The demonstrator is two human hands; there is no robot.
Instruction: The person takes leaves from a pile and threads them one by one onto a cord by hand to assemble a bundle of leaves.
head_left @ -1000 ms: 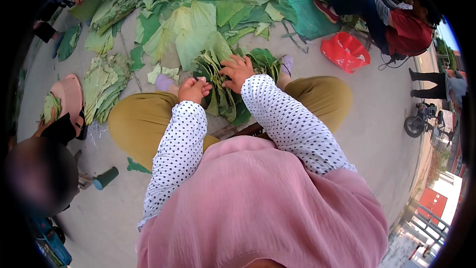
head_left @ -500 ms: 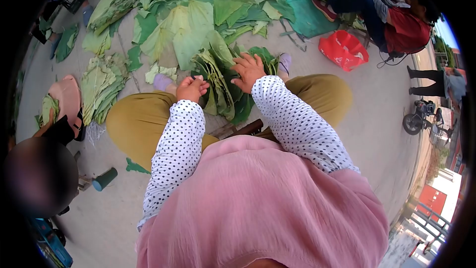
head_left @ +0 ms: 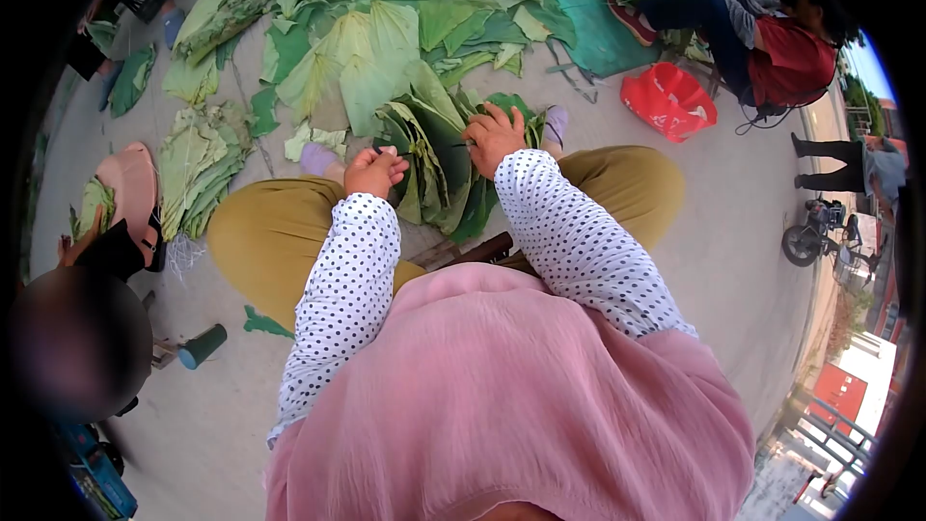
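A thick bundle of large green leaves (head_left: 429,169) stands folded between my knees, its layered edges facing up. At its left side my left hand (head_left: 375,172) is closed in a pinch, with a thin dark strand (head_left: 403,153) running from the fingers to the leaves. My right hand (head_left: 497,138) bends over the bundle's right side, thumb and fingertips pinched together near a short dark line against the leaves. What lies between those fingertips is too small to make out.
Broad flattened leaves (head_left: 362,53) spread ahead over the ground and a green sheet (head_left: 603,14). To the left lies a leaf stack (head_left: 203,169); a person with a pink hat (head_left: 128,188) sits beside it. At right are a red bag (head_left: 667,104) and a seated person (head_left: 786,53).
My right hand has shifted slightly right, and its spread fingers have drawn into a pinch. A dark strand now shows beside my left hand, which has barely moved.
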